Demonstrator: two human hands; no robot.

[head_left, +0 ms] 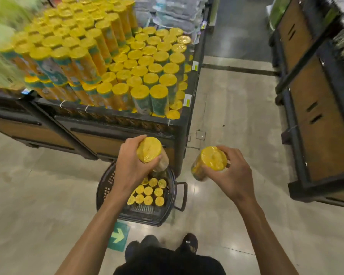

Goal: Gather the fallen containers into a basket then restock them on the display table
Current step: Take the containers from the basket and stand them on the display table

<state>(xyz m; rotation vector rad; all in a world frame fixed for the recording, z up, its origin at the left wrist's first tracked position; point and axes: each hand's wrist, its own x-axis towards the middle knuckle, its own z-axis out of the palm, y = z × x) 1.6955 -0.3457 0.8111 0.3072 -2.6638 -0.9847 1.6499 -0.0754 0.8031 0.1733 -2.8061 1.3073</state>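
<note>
Near basket, both containers point lid-up.

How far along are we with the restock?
Gathering looks done: no strays show on the floor, and the basket holds roughly ten containers. In hand: left hand and right hand each grip one more. Left: set both on the display table, then empty the basket.

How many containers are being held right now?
2. A container in the left hand, above the basket; a second container in the right hand, over the floor.
</note>
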